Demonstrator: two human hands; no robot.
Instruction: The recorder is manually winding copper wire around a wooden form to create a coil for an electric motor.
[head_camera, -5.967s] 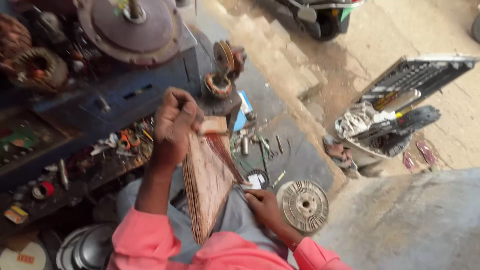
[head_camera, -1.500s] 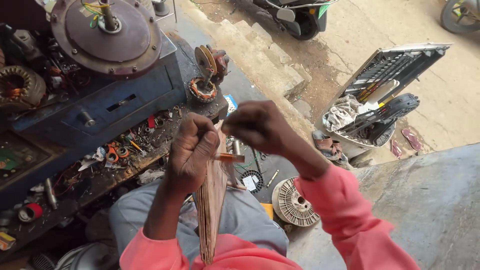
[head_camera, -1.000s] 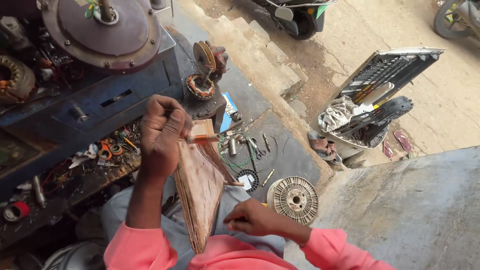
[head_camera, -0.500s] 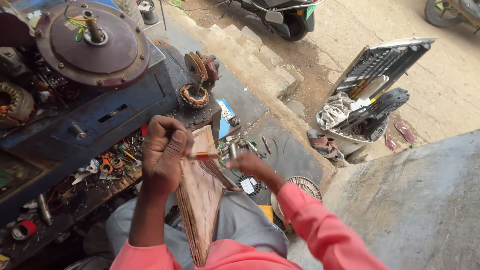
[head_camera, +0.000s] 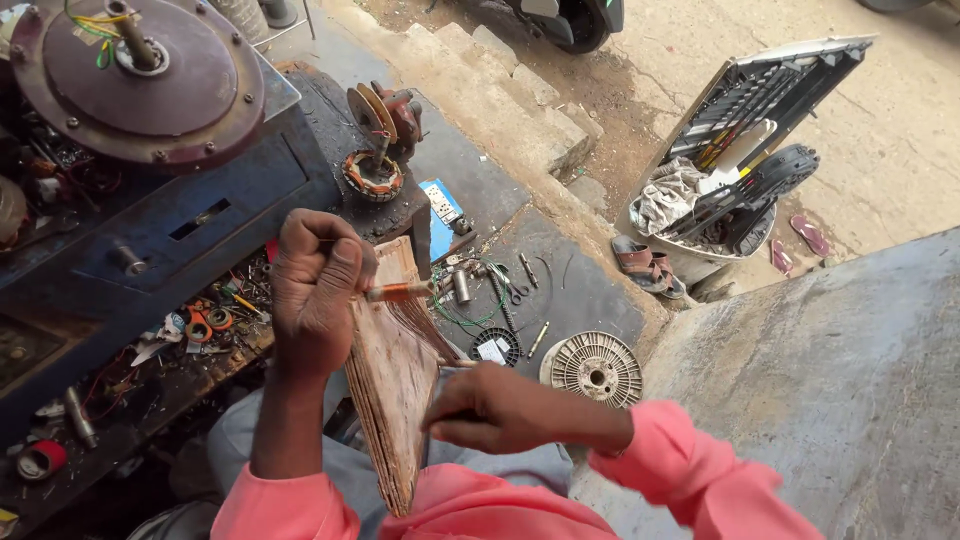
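Workspace: dark concrete floor (head_camera: 580, 290) strewn with small tools; blue machine (head_camera: 180, 200) far left. Left hand (head_camera: 315, 290) clenched on copper-wound wooden former (head_camera: 395, 400), upright over the lap. Right hand (head_camera: 490, 410) pinches its near edge; fingertips hidden.

We see pink sleeves (head_camera: 690, 480), a brown wooden board (head_camera: 392, 385) wound with coppery wire, and a blue machine body (head_camera: 200, 215).

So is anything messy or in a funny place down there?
Yes. Small tools and bits lie scattered loose on the dark floor slab beside a finned metal disc, and a pair of sandals sits apart by a tipped white casing stuffed with rags.
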